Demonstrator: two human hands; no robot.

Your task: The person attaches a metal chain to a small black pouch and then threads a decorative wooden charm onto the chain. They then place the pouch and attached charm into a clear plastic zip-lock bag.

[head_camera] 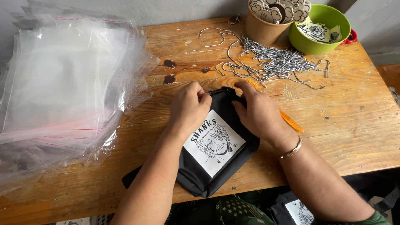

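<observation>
A small black fabric pouch [196, 175] with a white printed panel showing a drawn face lies on the wooden table [341, 137] near its front edge. My left hand [188, 107] pinches the pouch's top edge at its left corner. My right hand [259, 113] grips the same top edge on the right, with a bracelet on its wrist. An orange pen-like stick [291, 121] lies under and beside my right hand.
A heap of clear plastic bags [62, 87] covers the table's left side. Several black-and-white cords [279, 62] lie behind the pouch. A brown paper cup [266, 21] of round tags and a green bowl [333, 41] of printed cards stand at the back right. Another black pouch [291, 208] is in my lap.
</observation>
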